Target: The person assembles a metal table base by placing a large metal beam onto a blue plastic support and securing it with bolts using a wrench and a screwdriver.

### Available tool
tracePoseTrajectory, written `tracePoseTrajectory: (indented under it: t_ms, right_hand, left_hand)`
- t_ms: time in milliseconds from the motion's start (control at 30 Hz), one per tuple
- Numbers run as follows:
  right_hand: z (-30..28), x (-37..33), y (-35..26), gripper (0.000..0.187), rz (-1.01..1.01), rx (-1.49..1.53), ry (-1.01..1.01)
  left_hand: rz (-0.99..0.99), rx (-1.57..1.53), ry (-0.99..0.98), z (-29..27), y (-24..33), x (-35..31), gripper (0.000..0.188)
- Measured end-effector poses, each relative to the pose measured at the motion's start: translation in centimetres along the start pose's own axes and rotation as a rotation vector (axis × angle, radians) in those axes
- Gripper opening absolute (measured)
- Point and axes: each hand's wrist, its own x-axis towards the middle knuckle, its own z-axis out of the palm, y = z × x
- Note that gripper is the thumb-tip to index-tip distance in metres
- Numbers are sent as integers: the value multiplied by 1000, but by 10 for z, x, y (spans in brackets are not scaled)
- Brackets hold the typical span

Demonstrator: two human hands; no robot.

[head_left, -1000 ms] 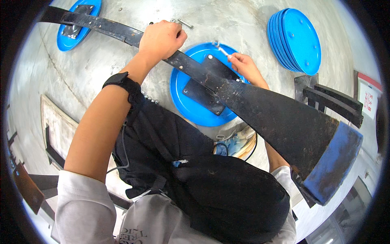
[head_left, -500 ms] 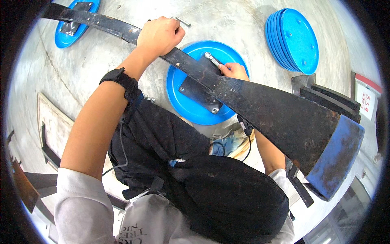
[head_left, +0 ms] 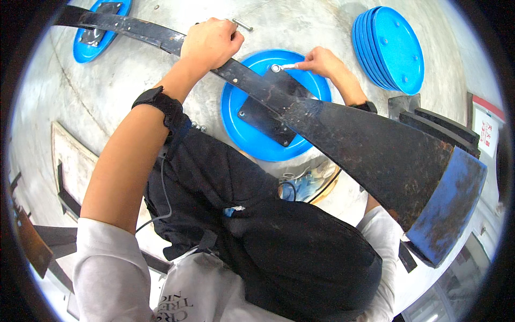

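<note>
My left hand (head_left: 211, 44) is closed around a long black metal bar (head_left: 252, 87), which slants from the upper left and widens to a blue-painted end (head_left: 448, 206) at the lower right. Beneath the bar lies a round blue disc (head_left: 252, 144) with a black rectangular plate (head_left: 263, 122) on it. Bolts sit at the plate's corners, one bolt (head_left: 286, 143) at its near corner. My right hand (head_left: 323, 63), beyond the bar, pinches the handle of a wrench (head_left: 287, 67). The wrench's ring end is over the plate's far corner, where it covers what is underneath.
Several blue discs (head_left: 399, 51) are stacked at the upper right. Black metal pieces (head_left: 440, 126) lie below that stack. Another blue disc (head_left: 83, 52) sits under the bar's far left end. A loose bolt (head_left: 242, 24) rests on the concrete floor; small hardware (head_left: 198, 127) lies near my leg.
My right hand has moved away from me and rightward, swinging the wrench handle from slanting toward me to pointing right. The ring end stays at the same corner. My left hand keeps its hold.
</note>
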Motion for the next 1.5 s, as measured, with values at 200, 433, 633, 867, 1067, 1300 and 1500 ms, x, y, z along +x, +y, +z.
tracePoseTrajectory:
  t_ms: [200, 433, 633, 867, 1067, 1300, 1500]
  right_hand:
    - [-13, 6, -30, 33, -580, -495, 434]
    - [13, -32, -13, 24, -322, 276, 330]
    - [49, -51, -7, 22, -27, 685, -74]
    - [77, -58, -9, 30, 84, 534, 93]
    - [63, -54, -11, 32, 214, 484, -22]
    - [6, -23, -6, 29, -336, -418, 276]
    - [-26, 1, -52, 20, -720, -735, 383]
  left_hand:
    - [-42, 19, -46, -2, -3, -2, 30]
    - [-18, -14, 5, -4, 0, -2, 30]
    - [-23, 3, -1, 0, -7, -3, 30]
    - [-3, 10, 9, 1, -4, -2, 31]
    - [-28, 13, -14, -2, -6, -1, 30]
    - [-8, -22, 8, 1, -2, -1, 30]
    - [-34, -3, -52, -4, 3, 0, 30]
